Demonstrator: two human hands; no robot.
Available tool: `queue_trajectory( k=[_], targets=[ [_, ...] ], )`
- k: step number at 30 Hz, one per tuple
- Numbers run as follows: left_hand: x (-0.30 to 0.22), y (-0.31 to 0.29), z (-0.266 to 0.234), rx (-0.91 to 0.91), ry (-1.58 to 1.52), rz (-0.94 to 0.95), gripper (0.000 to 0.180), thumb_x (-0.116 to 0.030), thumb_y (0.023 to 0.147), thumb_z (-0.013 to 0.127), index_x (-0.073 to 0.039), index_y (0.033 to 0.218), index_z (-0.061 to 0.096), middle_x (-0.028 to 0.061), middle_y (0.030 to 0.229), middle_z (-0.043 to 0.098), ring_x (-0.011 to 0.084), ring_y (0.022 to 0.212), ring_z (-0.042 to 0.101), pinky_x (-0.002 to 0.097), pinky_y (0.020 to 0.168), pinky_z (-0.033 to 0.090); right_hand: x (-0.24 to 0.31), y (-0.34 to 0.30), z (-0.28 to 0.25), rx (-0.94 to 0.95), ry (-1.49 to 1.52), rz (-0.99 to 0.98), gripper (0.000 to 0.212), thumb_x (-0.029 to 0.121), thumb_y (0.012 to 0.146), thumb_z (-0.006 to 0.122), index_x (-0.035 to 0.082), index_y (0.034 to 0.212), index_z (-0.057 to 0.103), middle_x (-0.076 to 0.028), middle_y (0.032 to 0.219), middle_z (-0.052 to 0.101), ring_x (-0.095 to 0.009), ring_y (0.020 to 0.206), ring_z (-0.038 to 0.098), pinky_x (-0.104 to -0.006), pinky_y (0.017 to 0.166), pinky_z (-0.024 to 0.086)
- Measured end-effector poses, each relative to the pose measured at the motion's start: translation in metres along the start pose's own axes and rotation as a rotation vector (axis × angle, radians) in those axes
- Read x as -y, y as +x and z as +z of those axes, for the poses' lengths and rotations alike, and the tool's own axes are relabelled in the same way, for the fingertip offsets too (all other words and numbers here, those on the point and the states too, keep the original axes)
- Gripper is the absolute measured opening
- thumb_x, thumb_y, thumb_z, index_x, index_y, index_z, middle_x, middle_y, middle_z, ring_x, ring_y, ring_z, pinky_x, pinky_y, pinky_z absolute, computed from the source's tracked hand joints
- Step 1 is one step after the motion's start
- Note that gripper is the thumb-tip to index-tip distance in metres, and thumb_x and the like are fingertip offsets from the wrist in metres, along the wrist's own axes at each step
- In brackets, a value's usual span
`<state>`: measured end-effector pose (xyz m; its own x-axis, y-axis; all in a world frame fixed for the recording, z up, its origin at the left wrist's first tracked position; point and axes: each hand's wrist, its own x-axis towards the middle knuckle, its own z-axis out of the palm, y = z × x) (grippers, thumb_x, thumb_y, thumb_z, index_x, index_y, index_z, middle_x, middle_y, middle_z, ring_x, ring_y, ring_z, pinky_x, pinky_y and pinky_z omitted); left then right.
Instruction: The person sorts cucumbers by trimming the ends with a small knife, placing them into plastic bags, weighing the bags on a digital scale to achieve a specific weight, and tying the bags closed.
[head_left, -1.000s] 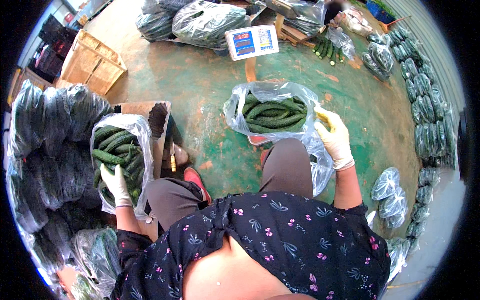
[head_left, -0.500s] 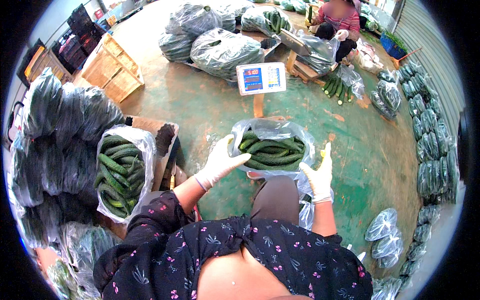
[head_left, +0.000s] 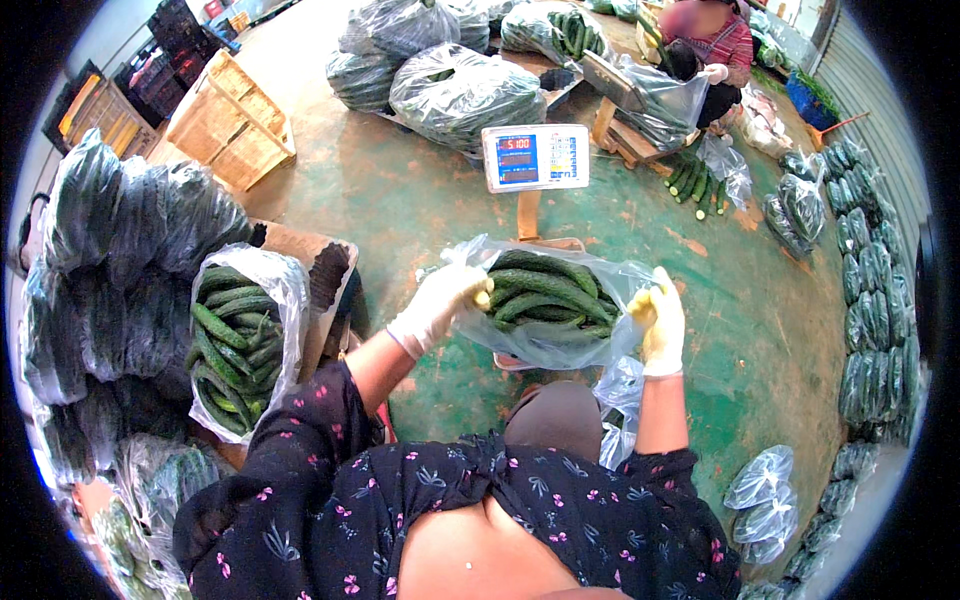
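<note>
In front of me a clear plastic bag full of long, bumpy dark green cucumbers rests on the scale's platform. My left hand, in a whitish glove, is closed on the bag's left rim. Its right rim is pinched by my gloved right hand, whose fingers are curled. The bag's mouth is stretched wide between both hands, with the cucumbers showing inside. Just beyond it stands the scale's display on a post, its digits lit red.
To my left, another open bag of cucumbers leans by a cardboard box. Stacked filled bags rise beyond it. A wooden crate and big bags stand farther off. A co-worker crouches at far right; packed bags line the right wall.
Both hands have closed on the bag's rims, where they were spread beside it before. The bag's mouth is pulled wider and its near edge raised. The co-worker's arm has shifted.
</note>
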<state>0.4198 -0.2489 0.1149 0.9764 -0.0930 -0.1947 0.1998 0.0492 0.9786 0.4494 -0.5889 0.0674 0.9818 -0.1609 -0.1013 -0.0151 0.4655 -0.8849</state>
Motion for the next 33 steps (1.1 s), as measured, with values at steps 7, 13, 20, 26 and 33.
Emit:
queue_trajectory(
  k=[7,13,20,26,33],
  targets=[
    [-0.07,0.004,0.01,0.065,-0.004,-0.103,0.035,-0.032,0.09,0.052,-0.004,0.073,0.061,0.0032,0.061,0.055,0.0116,0.056,0.048,0.0253,0.057,0.039,0.085,-0.018,0.078,0.152,-0.338,-0.11,0.045,0.011,0.088,0.054,0.004,0.131,0.046,0.001,0.071,0.055,-0.005,0.059,0.047,-0.0191,0.056,0.042],
    [-0.055,0.01,0.008,0.161,0.135,0.001,0.027,-0.03,0.09,0.055,-0.004,0.091,0.062,0.0025,0.079,0.06,0.0109,0.074,0.055,0.0241,0.074,0.043,0.061,-0.011,0.064,0.16,-0.385,-0.217,0.053,0.006,0.086,0.055,0.005,0.137,0.04,0.001,0.075,0.057,-0.005,0.066,0.049,-0.0197,0.063,0.044],
    [-0.048,-0.017,0.004,0.028,0.402,-0.029,0.035,-0.023,0.085,0.065,-0.002,0.112,0.057,0.0061,0.106,0.061,0.0127,0.099,0.055,0.0277,0.091,0.043,0.064,-0.026,0.058,0.006,-0.878,-0.259,0.085,0.011,0.073,0.071,0.016,0.145,0.026,-0.005,0.089,0.063,-0.014,0.082,0.057,-0.0292,0.081,0.047],
    [-0.013,-0.036,-0.012,-0.104,0.332,0.053,0.04,-0.019,0.084,0.067,-0.002,0.117,0.054,0.0066,0.108,0.06,0.013,0.102,0.055,0.0283,0.092,0.043,0.05,-0.052,0.03,-0.076,-0.833,-0.281,0.097,0.012,0.07,0.075,0.017,0.147,0.016,-0.011,0.1,0.06,-0.021,0.091,0.058,-0.0349,0.086,0.046],
    [-0.002,-0.029,-0.009,-0.19,0.371,0.112,0.048,-0.022,0.082,0.069,0.0,0.12,0.051,0.009,0.113,0.058,0.0156,0.106,0.054,0.0296,0.095,0.041,0.036,-0.052,0.026,-0.092,-0.731,-0.255,0.1,0.014,0.069,0.077,0.017,0.148,0.015,-0.013,0.103,0.059,-0.023,0.096,0.057,-0.0357,0.088,0.044]
  ],
)
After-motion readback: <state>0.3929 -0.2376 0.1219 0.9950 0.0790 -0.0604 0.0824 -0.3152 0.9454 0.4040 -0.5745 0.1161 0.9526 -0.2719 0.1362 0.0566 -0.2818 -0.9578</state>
